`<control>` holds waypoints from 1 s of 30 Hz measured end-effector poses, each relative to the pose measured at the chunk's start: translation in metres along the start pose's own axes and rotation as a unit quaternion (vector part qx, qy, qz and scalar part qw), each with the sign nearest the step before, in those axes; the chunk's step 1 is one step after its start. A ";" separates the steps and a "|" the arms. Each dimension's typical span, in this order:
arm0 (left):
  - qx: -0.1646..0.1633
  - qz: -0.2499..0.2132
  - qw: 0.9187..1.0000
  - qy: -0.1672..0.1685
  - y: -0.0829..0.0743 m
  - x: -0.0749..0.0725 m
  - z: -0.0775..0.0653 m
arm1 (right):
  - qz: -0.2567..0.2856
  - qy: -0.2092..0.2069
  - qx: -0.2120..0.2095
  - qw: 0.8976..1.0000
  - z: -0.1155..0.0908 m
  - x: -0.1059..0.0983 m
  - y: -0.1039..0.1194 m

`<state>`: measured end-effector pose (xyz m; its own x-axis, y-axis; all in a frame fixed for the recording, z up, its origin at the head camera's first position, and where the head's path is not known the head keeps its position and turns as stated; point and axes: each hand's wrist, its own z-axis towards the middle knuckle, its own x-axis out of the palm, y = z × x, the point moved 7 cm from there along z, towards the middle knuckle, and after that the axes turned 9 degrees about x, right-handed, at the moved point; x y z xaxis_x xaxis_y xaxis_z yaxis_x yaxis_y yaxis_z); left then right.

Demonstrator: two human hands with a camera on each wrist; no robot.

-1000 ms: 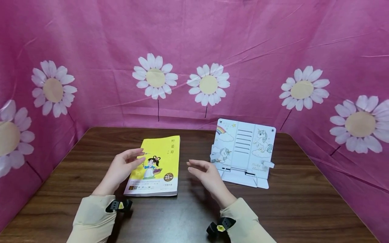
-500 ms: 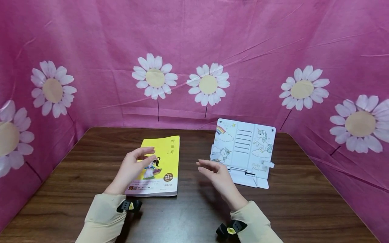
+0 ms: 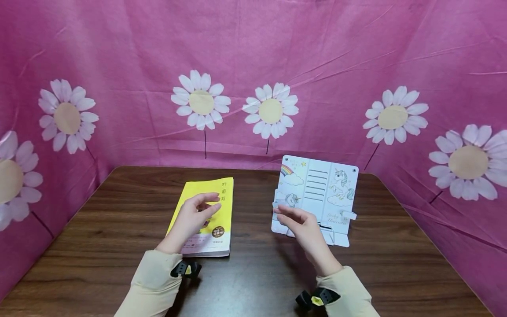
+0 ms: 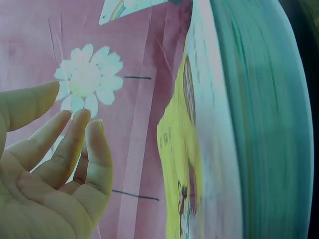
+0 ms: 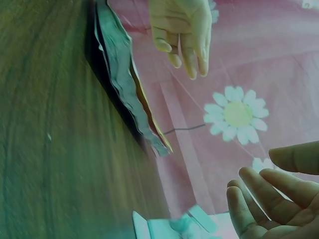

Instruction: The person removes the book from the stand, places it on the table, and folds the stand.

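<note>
A thick yellow book point(image 3: 222, 215) with a cartoon girl on its cover lies flat on the table. Above its cover hovers my left hand point(image 3: 194, 220), fingers loosely bent and holding nothing; the left wrist view shows a gap between this hand point(image 4: 60, 169) and the book's page edges point(image 4: 269, 119). To the right, a white book stand point(image 3: 317, 185) printed with unicorns leans back on the table. My right hand point(image 3: 306, 231) is held in front of its lower left part, relaxed, with nothing between thumb and fingers, and hides some of the stand.
The brown wooden table point(image 3: 253, 281) carries both things. Behind and on both sides hangs a pink cloth point(image 3: 253, 44) with large white daisies. A strapped black wrist camera point(image 3: 186, 269) sits on the left sleeve, another camera point(image 3: 317, 299) on the right.
Both hands have moved steadily to the right. The left has passed further over the book's cover, while the right has come in front of the stand. Book and stand have stayed put.
</note>
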<state>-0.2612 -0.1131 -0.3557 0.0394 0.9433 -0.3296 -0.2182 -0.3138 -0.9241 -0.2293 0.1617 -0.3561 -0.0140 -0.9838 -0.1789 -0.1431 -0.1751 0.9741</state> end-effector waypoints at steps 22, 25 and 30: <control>0.032 -0.033 0.999 0.011 -0.012 0.045 0.002 | 0.050 -0.083 -0.019 0.995 0.005 -0.062 0.012; 0.034 -0.041 0.998 0.015 -0.013 0.052 0.002 | 0.069 -0.096 -0.024 0.993 0.005 -0.071 0.013; 0.036 -0.049 0.998 0.025 -0.017 0.063 0.001 | 0.091 -0.116 -0.029 0.989 0.005 -0.085 0.013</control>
<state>-0.2564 -0.0487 -0.3608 0.1121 0.9620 -0.2491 -0.2801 -0.2100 -0.9367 -0.2354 0.2435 -0.3288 -0.2623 -0.9647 -0.0214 -0.0611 -0.0055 0.9981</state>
